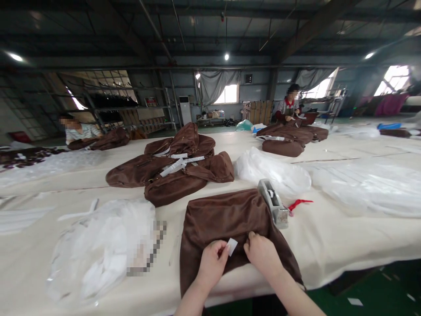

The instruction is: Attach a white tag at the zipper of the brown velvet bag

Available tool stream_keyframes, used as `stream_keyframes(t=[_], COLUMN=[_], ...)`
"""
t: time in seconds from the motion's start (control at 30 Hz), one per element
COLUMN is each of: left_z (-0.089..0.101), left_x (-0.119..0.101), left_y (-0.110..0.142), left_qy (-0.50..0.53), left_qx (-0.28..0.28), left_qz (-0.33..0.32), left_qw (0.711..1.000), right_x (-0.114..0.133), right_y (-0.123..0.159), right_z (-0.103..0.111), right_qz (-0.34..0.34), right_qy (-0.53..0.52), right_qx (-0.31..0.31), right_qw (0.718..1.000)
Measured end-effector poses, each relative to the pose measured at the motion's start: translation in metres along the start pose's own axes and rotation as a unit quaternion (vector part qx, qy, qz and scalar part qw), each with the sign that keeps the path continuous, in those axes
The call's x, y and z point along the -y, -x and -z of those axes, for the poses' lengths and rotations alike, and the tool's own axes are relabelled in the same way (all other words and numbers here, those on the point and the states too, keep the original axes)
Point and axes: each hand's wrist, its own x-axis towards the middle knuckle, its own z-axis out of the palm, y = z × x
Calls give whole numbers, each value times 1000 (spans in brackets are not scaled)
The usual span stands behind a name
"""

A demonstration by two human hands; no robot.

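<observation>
Brown bag (226, 215) lies on pale table (322, 245), left hand (211, 262) pinching white slip (232, 247) over it, right hand (263, 255) curled against it, grip unclear.

Left: narrow strip of tabletop (173, 215) lets a hand pass between plastic bags (105, 245) and brown bag (223, 217) | Far: pile of brown handbags (177, 186) stands in the way | Far right: tape dispenser (279, 213) blocks the brown bag's edge | Near right: tabletop gives wide room

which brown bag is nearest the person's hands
The bag beside the tape dispenser, under the left hand and right hand; the other brown bags are farther away.
</observation>
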Motion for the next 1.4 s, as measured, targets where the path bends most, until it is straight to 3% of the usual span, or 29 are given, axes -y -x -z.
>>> stream_keyframes(t=[0.2, 0.33, 0.4, 0.5, 0.6, 0.73, 0.9, 1.2, 1.4], left_z=[21, 34, 32, 17, -6, -27, -30, -32, -32], left_x=[13, 26, 26, 15, -2, -18, -23, -31, -27], left_y=[11, 14, 12, 10, 10, 12, 15, 26, 23], left_qy=[-18, 6, 49, 134, 136, 74, 19, -140, -79], left_qx=[-23, -28, -26, 2, 27, -24, -60, -88, -108], left_qz=[30, 74, 102, 140, 127, 113, 113, 100, 94], left_qw=[999, 997, 993, 981, 982, 991, 992, 981, 987], right_x=[25, 19, 11, 0, -7, -9, -6, 3, 5], right_y=[7, 12, 14, 14, 14, 18, 22, 20, 19], right_z=[7, 16, 18, 12, 0, -14, -16, -18, -16], right_qz=[64, 149, 160, 142, 115, 91, 78, 24, 27], right_qy=[-63, -124, -148, -191, -241, -284, -294, -363, -405], right_qx=[37, 67, 72, 67, 56, 15, -24, 34, 68], right_qw=[995, 979, 973, 969, 962, 954, 952, 931, 911])
